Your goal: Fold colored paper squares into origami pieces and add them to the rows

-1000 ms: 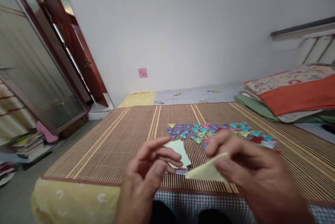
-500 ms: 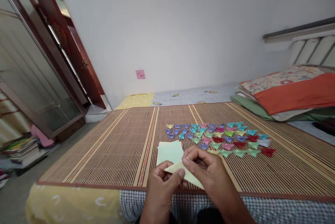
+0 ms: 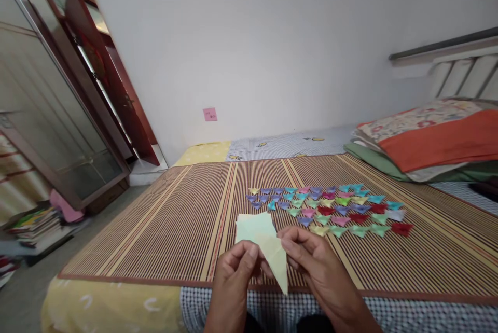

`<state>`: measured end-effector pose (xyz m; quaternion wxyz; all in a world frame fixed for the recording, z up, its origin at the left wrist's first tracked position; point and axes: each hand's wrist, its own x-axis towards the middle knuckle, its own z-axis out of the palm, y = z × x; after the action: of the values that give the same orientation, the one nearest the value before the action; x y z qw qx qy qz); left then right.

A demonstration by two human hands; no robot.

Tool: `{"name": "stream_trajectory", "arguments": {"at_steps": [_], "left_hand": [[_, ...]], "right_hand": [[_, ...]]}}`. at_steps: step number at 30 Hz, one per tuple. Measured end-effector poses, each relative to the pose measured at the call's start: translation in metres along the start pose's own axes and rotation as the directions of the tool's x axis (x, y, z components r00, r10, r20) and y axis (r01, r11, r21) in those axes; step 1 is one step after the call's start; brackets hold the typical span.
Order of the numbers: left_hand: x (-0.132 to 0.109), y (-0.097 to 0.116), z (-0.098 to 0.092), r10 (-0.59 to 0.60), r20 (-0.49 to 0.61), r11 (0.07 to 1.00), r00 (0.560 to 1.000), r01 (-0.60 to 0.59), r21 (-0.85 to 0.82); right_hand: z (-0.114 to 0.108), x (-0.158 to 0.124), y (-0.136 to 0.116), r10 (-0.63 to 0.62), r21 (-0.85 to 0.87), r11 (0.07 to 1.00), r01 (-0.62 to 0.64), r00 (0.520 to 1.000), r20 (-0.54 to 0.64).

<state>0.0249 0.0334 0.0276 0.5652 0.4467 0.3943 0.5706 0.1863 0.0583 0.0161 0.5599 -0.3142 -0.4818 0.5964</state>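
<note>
A pale yellow folded sheet of paper (image 3: 277, 260) hangs between my hands, its narrow point downward. My left hand (image 3: 237, 273) pinches its upper left side between thumb and fingers. On the opposite side, my right hand (image 3: 311, 255) grips the upper right corner with thumb and fingertips. Just behind the paper lies a stack of pale green square sheets (image 3: 254, 225), partly covered by it. Beyond my right hand, rows of small folded paper pieces (image 3: 342, 201) in many colours spread over the mat.
The striped bamboo mat (image 3: 167, 224) covers the bed, with a checked sheet (image 3: 272, 308) along its front edge. Folded bedding (image 3: 439, 136) is piled at the far right. A pink note (image 3: 210, 114) sticks to the wall. Books (image 3: 37, 226) stand low on the left.
The folded paper has turned so that its point, earlier toward the left, now hangs down. My hands have moved slightly apart, and the view has shifted a little.
</note>
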Motion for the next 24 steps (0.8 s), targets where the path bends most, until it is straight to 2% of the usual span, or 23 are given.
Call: {"name": "stream_trajectory", "arguments": {"at_steps": [2,6,13,19,21,24], "left_hand": [[-0.001,-0.001,0.000,-0.001,0.033,1.000,0.999,0.002,-0.030],[-0.002,-0.004,0.003,-0.021,0.024,0.997,0.999,0.022,-0.078],[-0.009,-0.007,0.006,0.024,0.019,0.999,1.000,-0.024,-0.049],[-0.011,-0.011,0.008,0.131,-0.111,0.991,0.985,-0.127,0.042],[-0.012,-0.011,0.011,0.118,-0.121,0.993,0.986,-0.116,0.027],[-0.013,-0.012,0.013,0.086,-0.058,0.996,0.995,-0.085,0.023]], "right_hand": [[0.000,0.001,0.003,0.021,0.045,0.999,-0.021,1.000,-0.004],[0.003,0.001,0.006,0.059,0.094,0.994,-0.058,0.998,-0.009],[0.009,-0.002,0.007,0.103,0.187,0.977,-0.102,0.995,0.001],[0.016,0.000,0.007,0.109,0.268,0.957,-0.111,0.994,0.019],[0.017,-0.001,0.010,0.103,0.258,0.960,-0.109,0.994,0.038],[0.018,0.000,0.015,0.076,0.194,0.977,-0.093,0.993,0.095]]}}
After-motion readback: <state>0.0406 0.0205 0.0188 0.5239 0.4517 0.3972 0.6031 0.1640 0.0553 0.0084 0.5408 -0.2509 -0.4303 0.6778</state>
